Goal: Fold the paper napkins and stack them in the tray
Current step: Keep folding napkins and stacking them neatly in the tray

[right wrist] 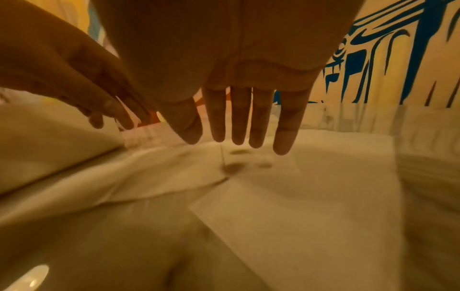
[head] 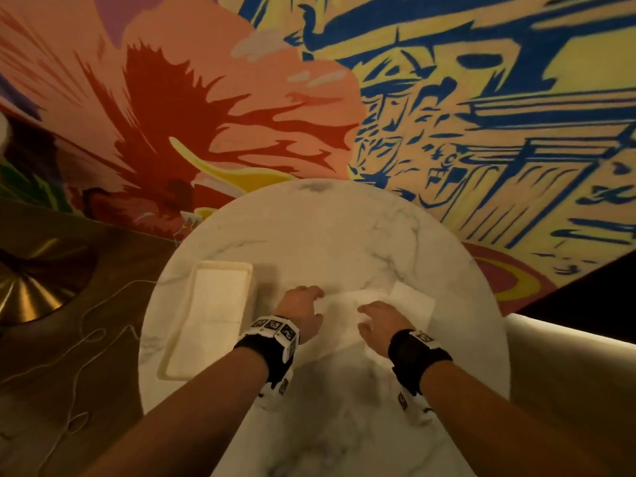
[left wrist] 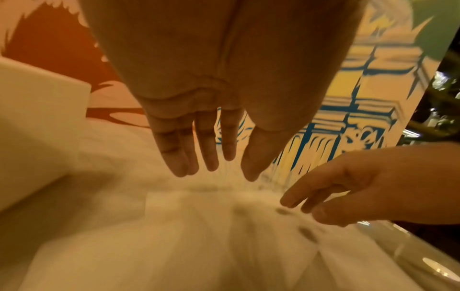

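Napkin (head: 344,321), white and unfolded, lies flat on the round marble worktop (head: 327,235) at centre frame in the head view, just right of the tray (head: 172,370). Both forearms reach up from the bottom edge, each with a black wrist strap. Left hand (head: 303,304) sits palm-down over the napkin's upper left corner; right hand (head: 377,321) sits palm-down over its right half. In the left wrist view the left hand's fingers (left wrist: 206,149) point down, straight and slightly apart, holding nothing, tips just above the paper. In the right wrist view the right hand's fingers (right wrist: 239,118) are likewise straight and spread a little, with small shadows under the tips on the paper; whether the tips touch the sheet cannot be told.

A second napkin (head: 413,301) pokes out from beyond the right hand, toward the right of the frame, partly covered by the hand and the first sheet. Inside the tray lie white folded napkins (head: 210,301); how many is unclear. Both wrist views are blurred across their lower halves, so the napkin's creases and edges are smeared. The tray shows only as a pale wall at the left edge of both wrist views. A painted mural (head: 447,98) fills the upper frame.
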Available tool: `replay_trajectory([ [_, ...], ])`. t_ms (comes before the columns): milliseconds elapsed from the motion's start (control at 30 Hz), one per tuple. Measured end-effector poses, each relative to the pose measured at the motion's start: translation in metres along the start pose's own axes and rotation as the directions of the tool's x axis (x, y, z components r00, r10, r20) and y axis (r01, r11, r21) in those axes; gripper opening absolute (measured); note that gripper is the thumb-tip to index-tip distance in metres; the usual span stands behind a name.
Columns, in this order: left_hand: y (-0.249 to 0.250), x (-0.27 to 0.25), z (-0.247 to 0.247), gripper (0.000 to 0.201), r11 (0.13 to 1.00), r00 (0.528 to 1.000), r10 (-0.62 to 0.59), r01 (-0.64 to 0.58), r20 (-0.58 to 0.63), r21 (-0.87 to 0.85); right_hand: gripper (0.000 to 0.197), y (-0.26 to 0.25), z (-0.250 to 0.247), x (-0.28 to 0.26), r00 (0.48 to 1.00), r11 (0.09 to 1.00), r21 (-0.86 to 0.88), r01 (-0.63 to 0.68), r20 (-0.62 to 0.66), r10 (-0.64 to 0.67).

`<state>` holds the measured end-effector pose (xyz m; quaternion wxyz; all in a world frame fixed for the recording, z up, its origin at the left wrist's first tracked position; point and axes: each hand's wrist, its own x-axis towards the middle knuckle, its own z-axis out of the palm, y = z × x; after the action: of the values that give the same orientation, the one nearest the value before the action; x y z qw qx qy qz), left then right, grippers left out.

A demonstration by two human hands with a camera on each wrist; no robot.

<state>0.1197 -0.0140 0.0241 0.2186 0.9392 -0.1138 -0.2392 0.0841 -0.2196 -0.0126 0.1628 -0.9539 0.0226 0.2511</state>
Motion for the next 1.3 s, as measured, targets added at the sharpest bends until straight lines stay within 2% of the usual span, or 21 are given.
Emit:
replay_trajectory([
  [100,0.002,0.016,0.022,0.061,0.988,0.988,-0.118,0.108,0.095,0.107,0.053,0.013,0.005,-0.009,0.994,0.998,-0.053,0.022,0.109,-0.016],
  [200,-0.001,0.026,0.035,0.070,0.952,0.977,-0.183,0.149,0.105,0.266,0.053,0.018,0.007,-0.014,0.993,0.998,-0.043,0.049,0.110,-0.044],
  [300,-0.004,0.030,0.042,0.065,0.938,0.981,-0.181,0.151,0.070,0.314,0.052,0.022,0.008,-0.012,0.992,0.997,-0.025,0.069,0.108,-0.066],
  [400,-0.005,0.032,0.042,0.049,0.929,0.980,-0.188,0.153,0.072,0.336,0.053,0.027,0.008,-0.009,0.988,0.997,-0.015,0.078,0.135,-0.075],
  [567,-0.005,0.026,0.041,0.011,0.956,0.978,-0.195,0.173,0.074,0.237,0.054,0.029,0.006,-0.008,0.989,0.997,0.008,0.077,0.128,-0.077],
  [600,-0.005,0.024,0.041,0.009,0.961,0.974,-0.212,0.194,0.079,0.196,0.054,0.029,0.006,-0.008,0.989,0.997,0.015,0.076,0.127,-0.077],
  [733,-0.006,0.015,0.042,0.017,0.962,0.953,-0.274,0.270,0.129,0.045,0.055,0.027,0.006,-0.013,0.988,0.998,0.015,0.069,0.136,-0.070],
  [833,-0.004,0.010,0.050,0.044,0.969,0.964,-0.237,0.225,0.119,0.106,0.059,0.024,0.010,-0.017,0.987,0.998,-0.011,0.062,0.147,-0.059],
  [900,-0.002,0.009,0.056,0.052,0.967,0.974,-0.204,0.185,0.098,0.177,0.064,0.024,0.016,-0.020,0.988,0.996,-0.064,0.067,0.147,-0.057],
  [1000,0.003,0.006,0.062,0.047,0.954,0.975,-0.199,0.169,0.100,0.249,0.072,0.028,0.027,-0.022,0.990,0.987,-0.136,0.087,0.121,-0.070],
  [1133,0.005,0.004,0.063,0.034,0.963,0.974,-0.206,0.184,0.095,0.197,0.073,0.029,0.033,-0.025,0.994,0.985,-0.142,0.095,0.065,-0.087],
  [1300,0.001,0.002,0.068,0.042,0.966,0.968,-0.248,0.244,0.040,0.088,0.070,0.027,0.033,-0.030,0.994,0.988,-0.119,0.097,0.053,-0.092],
])
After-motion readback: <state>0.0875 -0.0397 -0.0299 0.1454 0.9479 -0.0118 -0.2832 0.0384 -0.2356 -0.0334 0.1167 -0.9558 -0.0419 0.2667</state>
